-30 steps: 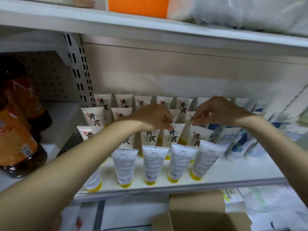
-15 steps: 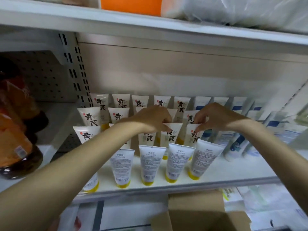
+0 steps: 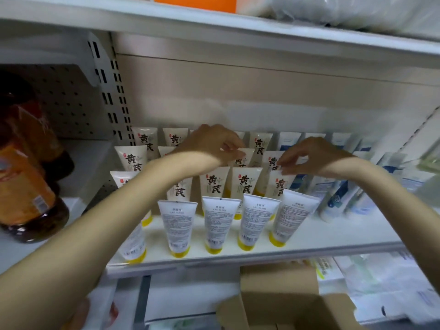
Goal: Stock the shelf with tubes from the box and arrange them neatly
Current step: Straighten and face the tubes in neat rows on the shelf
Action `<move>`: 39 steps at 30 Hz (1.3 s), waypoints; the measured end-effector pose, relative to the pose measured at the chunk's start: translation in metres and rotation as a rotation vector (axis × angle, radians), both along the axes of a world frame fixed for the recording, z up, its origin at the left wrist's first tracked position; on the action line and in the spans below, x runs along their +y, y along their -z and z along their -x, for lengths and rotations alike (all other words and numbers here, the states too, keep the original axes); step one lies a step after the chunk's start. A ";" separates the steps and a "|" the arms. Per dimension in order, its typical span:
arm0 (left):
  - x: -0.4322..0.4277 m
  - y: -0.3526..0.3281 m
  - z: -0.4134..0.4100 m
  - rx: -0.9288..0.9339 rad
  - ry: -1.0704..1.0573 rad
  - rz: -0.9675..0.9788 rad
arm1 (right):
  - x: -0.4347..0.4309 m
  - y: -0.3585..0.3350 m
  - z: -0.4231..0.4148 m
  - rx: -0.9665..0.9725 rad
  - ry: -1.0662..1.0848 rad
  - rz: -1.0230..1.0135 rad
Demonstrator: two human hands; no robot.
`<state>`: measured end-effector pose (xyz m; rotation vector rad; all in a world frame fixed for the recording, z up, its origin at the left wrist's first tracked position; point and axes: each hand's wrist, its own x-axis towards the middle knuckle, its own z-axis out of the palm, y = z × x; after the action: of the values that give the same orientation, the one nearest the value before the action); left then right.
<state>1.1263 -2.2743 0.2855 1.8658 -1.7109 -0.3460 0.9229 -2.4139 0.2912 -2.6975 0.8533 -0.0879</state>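
The white plastic squeeze tubes with black characters and yellow caps (image 3: 214, 186) stood cap-down in tight rows on the white metal shelf (image 3: 333, 236), mid-frame, so the likeliest upset looked like a domino fall. The left forearm lay across the left-hand columns, and a dragged wrist could have tipped several at once. The front-right tube (image 3: 294, 219) already leaned toward the blue-and-white tubes (image 3: 333, 201) at the right, and a knock from behind might have sent it over the shelf edge. A tug on a soft crimp could also have lifted a tube off its cap. The left hand (image 3: 212, 145) was curled, thumb and fingertips closed together on the flat top of the centre tube (image 3: 246, 157). The right hand (image 3: 312, 156), also curled, seemed to nip the top edge of the neighbouring tube (image 3: 279, 186). The brown cardboard box (image 3: 285, 298) sat below the shelf, its contents hidden.
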 end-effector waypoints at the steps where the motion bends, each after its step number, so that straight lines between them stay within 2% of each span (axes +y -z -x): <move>1: 0.010 -0.001 -0.002 0.034 -0.028 0.031 | 0.002 -0.004 0.001 -0.040 0.011 0.010; 4: 0.050 0.000 -0.011 0.123 -0.088 0.114 | 0.016 -0.017 -0.006 -0.151 0.009 0.042; 9: 0.119 0.013 -0.027 0.028 -0.241 0.165 | 0.063 -0.026 -0.037 -0.232 -0.096 0.044; 14: 0.164 0.036 -0.043 0.075 -0.418 0.182 | 0.116 -0.016 -0.076 -0.140 -0.267 0.065; 19: 0.168 0.057 -0.050 0.168 -0.504 0.136 | 0.140 0.002 -0.102 -0.089 -0.317 0.108; 24: 0.169 0.075 -0.055 0.303 -0.493 0.100 | 0.144 0.012 -0.115 -0.025 -0.302 0.137; 33: 0.176 0.092 -0.051 0.305 -0.575 0.062 | 0.146 0.026 -0.117 -0.040 -0.240 0.062; 39: 0.174 0.091 -0.037 0.273 -0.681 0.111 | 0.144 0.027 -0.125 -0.014 -0.348 0.040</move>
<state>1.1630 -2.1004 0.1949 2.0697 -0.8291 -0.2069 1.0478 -2.2699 0.2641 -2.8333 0.3715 -0.0460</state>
